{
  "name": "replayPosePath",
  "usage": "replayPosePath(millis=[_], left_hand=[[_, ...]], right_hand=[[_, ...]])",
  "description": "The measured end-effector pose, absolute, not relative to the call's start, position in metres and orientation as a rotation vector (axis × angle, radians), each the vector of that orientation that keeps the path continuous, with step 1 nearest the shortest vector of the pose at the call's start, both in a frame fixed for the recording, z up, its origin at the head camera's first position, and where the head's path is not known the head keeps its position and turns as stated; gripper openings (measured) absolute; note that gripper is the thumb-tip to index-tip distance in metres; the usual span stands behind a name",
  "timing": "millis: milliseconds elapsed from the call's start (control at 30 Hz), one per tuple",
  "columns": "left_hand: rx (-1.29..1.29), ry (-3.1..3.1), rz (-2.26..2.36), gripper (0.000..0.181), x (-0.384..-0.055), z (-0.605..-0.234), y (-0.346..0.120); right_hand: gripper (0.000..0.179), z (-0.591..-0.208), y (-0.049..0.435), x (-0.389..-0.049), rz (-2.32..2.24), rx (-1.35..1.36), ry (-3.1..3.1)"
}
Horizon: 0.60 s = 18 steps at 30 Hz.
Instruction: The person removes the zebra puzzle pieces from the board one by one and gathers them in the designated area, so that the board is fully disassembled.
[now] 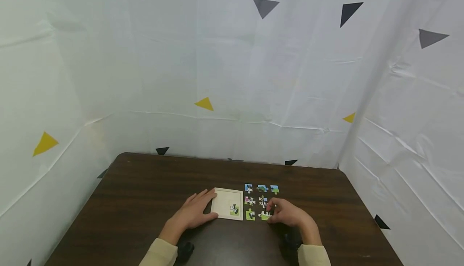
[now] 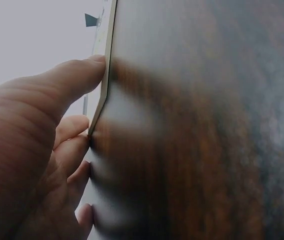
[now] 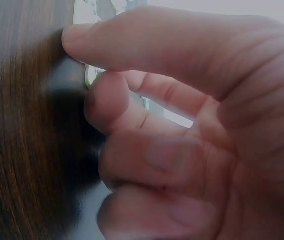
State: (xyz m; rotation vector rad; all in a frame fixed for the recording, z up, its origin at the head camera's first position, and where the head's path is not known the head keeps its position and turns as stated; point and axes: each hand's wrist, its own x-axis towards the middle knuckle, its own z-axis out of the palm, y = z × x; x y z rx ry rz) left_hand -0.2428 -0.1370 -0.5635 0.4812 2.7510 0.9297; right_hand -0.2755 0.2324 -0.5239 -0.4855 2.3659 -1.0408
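Note:
My left hand (image 1: 193,211) rests at the left side of a square wooden puzzle tray (image 1: 222,201), its thumb near the lower left corner and fingertips near the upper left. In the left wrist view the thumb touches the tray's edge (image 2: 107,75). A panda puzzle piece (image 1: 235,208) lies in the tray's lower right corner. To the right, my right hand (image 1: 288,213) has thumb and index finger at the right side of a green and white puzzle piece (image 1: 265,215) in the nearest row, pinching it. The hand partly covers it and a piece behind.
Several loose puzzle pieces lie in rows right of the tray, among them a blue one (image 1: 248,188), a pink and white one (image 1: 249,200) and a green one (image 1: 250,214). The dark wooden table (image 1: 152,185) meets a white patterned curtain (image 1: 232,137) behind.

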Motion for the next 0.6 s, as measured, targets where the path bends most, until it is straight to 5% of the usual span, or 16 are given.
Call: replayPosePath(millis=[600], left_hand=[[0.485, 2.760, 0.923, 0.077, -0.242, -0.564, -0.137]], right_hand=[[0.030, -0.512, 0.179, -0.269, -1.041, -0.607, 2.427]])
